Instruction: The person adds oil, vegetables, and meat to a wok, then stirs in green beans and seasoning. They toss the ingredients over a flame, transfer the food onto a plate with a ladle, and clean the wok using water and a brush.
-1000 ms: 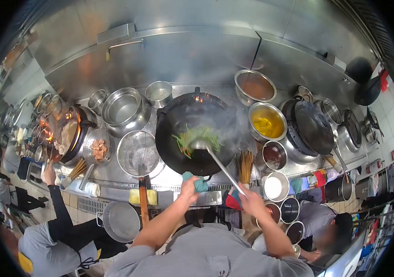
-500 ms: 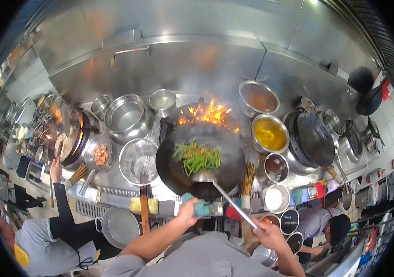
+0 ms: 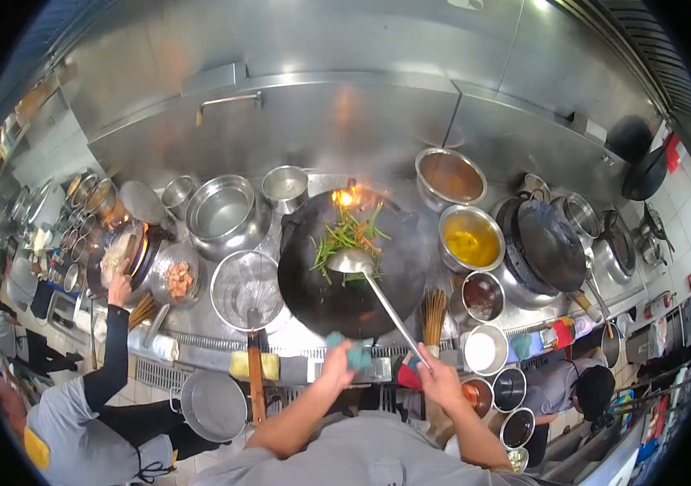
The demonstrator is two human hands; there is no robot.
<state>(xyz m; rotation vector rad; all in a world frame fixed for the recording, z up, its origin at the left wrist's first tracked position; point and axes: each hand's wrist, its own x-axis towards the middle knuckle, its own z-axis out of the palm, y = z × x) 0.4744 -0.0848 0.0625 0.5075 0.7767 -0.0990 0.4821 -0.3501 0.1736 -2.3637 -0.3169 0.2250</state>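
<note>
My left hand [image 3: 335, 369] is closed around a teal cloth [image 3: 353, 356] at the near rim of a large black wok [image 3: 301, 296]. With my right hand [image 3: 440, 379] I grip the end of a long-handled metal ladle [image 3: 395, 314]. The ladle's bowl is inside the wok, against a loose heap of green vegetable stalks [image 3: 341, 237] with some orange bits. Part of the heap is hidden behind the bowl. A small flame [image 3: 346, 197] shows at the wok's far rim.
Left of the wok stand a wire strainer [image 3: 246, 324] and a pot of water [image 3: 224, 215]. To its right are a bowl of yellow oil [image 3: 475, 243], a bamboo brush [image 3: 434, 312] and a second wok [image 3: 550, 245]. A co-worker's hand [image 3: 119, 289] works at the left burner.
The flames behind the wok have shrunk. The stalks have spread out toward the far side, and the ladle has moved forward. My right hand has shifted left and up.
</note>
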